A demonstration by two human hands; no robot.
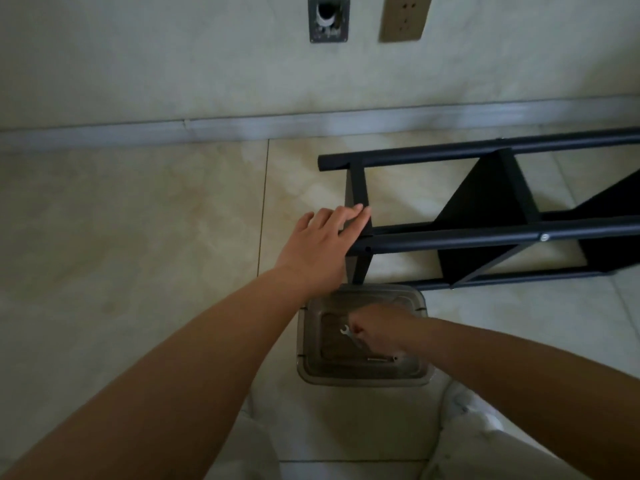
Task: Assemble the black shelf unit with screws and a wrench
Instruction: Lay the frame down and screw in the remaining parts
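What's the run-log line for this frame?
left hand: open, resting on shelf unit end | right hand: pinching wrench in clear container | shelf: on its side on floor

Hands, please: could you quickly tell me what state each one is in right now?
Left hand: open, straight fingers resting on the black shelf unit.
Right hand: closed, pinching the small wrench inside the clear plastic container.

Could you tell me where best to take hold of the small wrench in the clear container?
Probably by its shank, coming from above: the wrench lies flat in the open-topped container, jaw end pointing away from the right hand already on it.
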